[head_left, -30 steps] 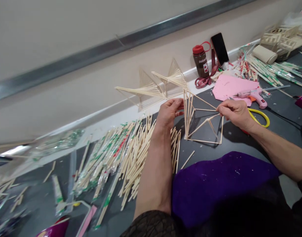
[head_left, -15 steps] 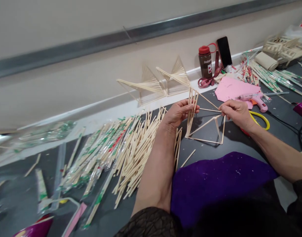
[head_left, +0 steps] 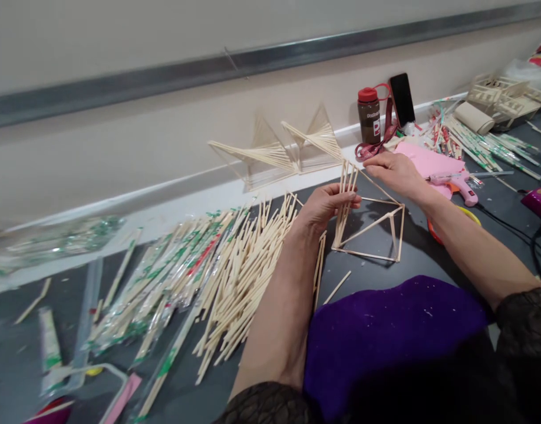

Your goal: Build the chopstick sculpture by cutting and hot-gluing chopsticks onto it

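Note:
My left hand (head_left: pixel 330 203) grips a frame of thin wooden chopsticks (head_left: pixel 370 255), fingers wrapped round a fan of several sticks on its left side. The frame's open, triangular part leans to the right, its lower corners at the dark table. Just above the frame's upper sloping stick is my right hand (head_left: pixel 396 172), its fingers pressed together near the top corner. Whether anything sits between those fingertips is hidden. Beside my left forearm lies a pile of loose chopsticks (head_left: pixel 250 277).
Two finished-looking stick structures (head_left: pixel 261 154) stand against the wall. Wrapped chopsticks (head_left: pixel 164 271) spread to the left. On the right lie a pink glue gun (head_left: pixel 457 181), pink sheet (head_left: pixel 418 158) and scissors (head_left: pixel 469 215). A bottle (head_left: pixel 369 118) and phone (head_left: pixel 402 100) stand behind.
My right hand has left the frame's right corner and moved up and left along the sloping stick toward the top. My left hand keeps its grip on the frame.

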A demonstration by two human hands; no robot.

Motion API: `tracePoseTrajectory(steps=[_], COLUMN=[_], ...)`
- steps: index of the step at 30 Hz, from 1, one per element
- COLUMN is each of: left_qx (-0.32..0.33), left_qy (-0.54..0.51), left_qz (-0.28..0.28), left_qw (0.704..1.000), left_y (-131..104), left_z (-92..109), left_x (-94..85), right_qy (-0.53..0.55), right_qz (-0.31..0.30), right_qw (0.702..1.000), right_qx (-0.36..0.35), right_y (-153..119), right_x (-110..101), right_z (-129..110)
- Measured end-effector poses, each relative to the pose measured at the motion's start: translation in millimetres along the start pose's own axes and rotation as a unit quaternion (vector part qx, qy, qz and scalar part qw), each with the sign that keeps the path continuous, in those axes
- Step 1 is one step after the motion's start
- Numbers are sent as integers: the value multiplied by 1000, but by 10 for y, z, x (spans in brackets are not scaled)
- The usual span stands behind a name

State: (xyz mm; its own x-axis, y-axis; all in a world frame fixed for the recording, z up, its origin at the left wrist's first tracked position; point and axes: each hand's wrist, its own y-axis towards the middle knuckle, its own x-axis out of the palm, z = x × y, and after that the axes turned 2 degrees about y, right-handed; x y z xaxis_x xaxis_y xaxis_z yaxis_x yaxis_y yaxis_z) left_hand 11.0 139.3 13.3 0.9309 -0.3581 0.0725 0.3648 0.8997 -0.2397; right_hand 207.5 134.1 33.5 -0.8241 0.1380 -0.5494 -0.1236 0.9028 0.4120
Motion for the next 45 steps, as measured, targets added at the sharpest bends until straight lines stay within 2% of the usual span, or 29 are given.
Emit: tracePoseTrajectory(steps=[5,10,38,45], left_qx=[12,31,59,60], left_qy=[-4,13,33,48], left_qz=[-6,18,42,42], left_qw=[1000,999,997,996], left_y=[-4,-23,-13,-25], left_z=[12,25,-2,8], left_x=[42,59,126,119], right_qy=[146,206,229,237], right_qz=[-48,-58,-54,-60], right_qw=[987,976,970,969], right_qx=[52,50,53,33], right_y=[54,55,83,82], right_x=[145,174,209,220], right_z=[-7,1,66,136])
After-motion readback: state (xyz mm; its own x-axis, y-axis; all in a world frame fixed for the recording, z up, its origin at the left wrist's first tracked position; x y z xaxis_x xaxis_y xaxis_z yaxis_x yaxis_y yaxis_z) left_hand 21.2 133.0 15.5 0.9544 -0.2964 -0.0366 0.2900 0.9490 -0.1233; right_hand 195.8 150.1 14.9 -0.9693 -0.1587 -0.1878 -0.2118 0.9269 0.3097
